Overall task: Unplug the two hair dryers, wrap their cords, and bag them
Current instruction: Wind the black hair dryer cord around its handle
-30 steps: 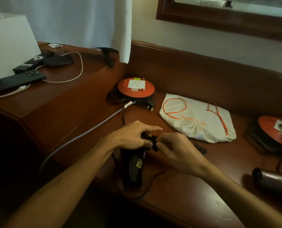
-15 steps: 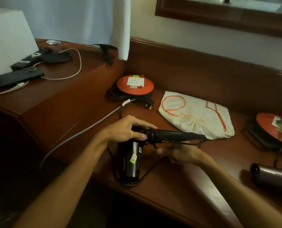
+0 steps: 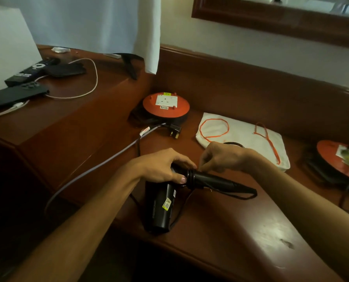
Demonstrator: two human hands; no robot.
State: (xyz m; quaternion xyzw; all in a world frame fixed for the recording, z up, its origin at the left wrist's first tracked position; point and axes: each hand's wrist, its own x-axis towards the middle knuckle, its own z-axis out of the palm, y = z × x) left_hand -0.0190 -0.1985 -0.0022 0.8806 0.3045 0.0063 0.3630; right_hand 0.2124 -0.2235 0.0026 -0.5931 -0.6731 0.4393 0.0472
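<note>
Left hand (image 3: 165,165) clamped on black hair dryer (image 3: 163,202), right hand (image 3: 222,157) pinching its cord (image 3: 237,195) at the handle, drawstring bag (image 3: 244,137) at two o'clock.

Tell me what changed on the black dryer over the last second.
The right hand rose from under the handle to above it, pinching the cord at the black hair dryer's joint. The left hand kept its grip there. The white bag stayed put.

Bedroom (hotel-like): wooden desk (image 3: 251,231), curtain (image 3: 112,25), remote (image 3: 29,71).
</note>
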